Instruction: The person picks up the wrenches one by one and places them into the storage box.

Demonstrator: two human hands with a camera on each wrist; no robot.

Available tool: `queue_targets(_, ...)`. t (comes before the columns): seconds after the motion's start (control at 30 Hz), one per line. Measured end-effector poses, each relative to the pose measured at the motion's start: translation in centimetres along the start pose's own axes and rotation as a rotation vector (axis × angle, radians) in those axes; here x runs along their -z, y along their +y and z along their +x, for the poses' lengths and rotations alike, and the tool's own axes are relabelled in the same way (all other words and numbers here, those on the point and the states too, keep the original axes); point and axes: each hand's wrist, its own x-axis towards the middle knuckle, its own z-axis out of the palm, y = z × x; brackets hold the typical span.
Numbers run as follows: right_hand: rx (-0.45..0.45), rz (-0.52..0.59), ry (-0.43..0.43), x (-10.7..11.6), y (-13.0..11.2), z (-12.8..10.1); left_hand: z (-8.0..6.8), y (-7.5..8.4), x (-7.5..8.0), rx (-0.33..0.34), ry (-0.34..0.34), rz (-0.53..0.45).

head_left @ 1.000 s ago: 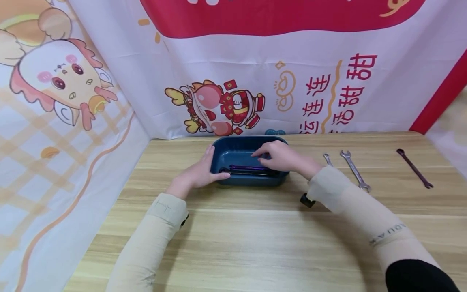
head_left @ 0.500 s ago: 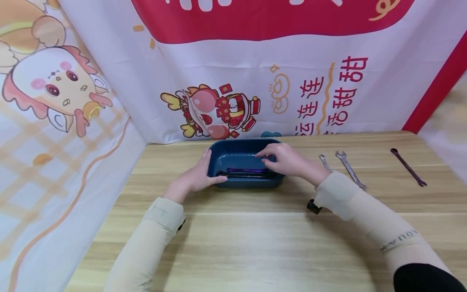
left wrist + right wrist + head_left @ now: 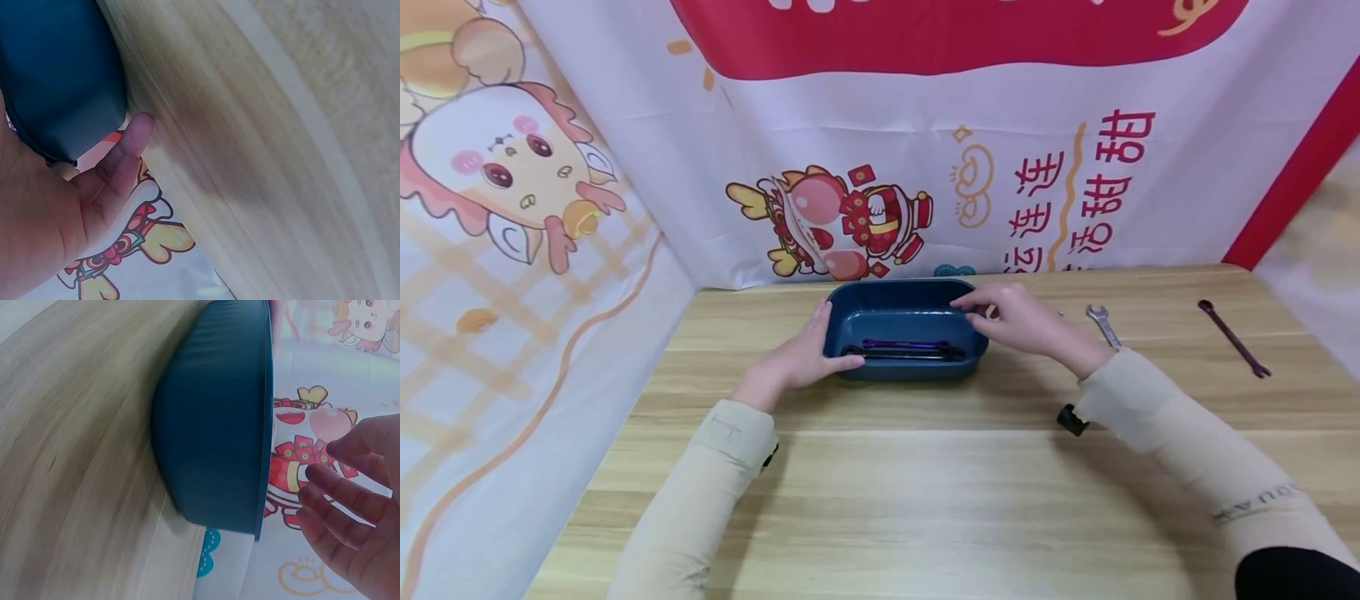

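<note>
My left hand (image 3: 797,360) rests flat against the left end of the blue tray (image 3: 904,310) mid-table, bracing it. My right hand (image 3: 1022,321), fingers relaxed and empty, hovers by its right rim. Two wrenches (image 3: 904,348) lie inside. Best kept braced; reach low toward the silver wrench (image 3: 1102,322).

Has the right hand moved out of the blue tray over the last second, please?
Yes. The right hand has drawn back rightward, from over the wrenches inside the tray to its right rim.
</note>
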Motion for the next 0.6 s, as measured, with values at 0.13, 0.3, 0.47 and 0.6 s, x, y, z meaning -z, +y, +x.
queue_targets(0.13, -0.012, -0.001, -0.005, 0.5, 0.5, -0.6, -0.1, 0.0, 0.1, 0.000, 0.001, -0.006)
queue_targets(0.3, -0.017, -0.004, -0.012, 1.2, 1.4, -1.5, -0.2, 0.2, 0.4, 0.009, -0.001, -0.006)
queue_targets(0.47, -0.009, -0.019, 0.019, 1.8, 2.5, -2.5, -0.1, 0.1, 0.3, 0.005, -0.002, 0.006)
queue_targets(0.6, -0.016, -0.043, 0.034, 2.1, 3.4, -3.6, 0.0, -0.1, 0.2, 0.002, -0.002, 0.009)
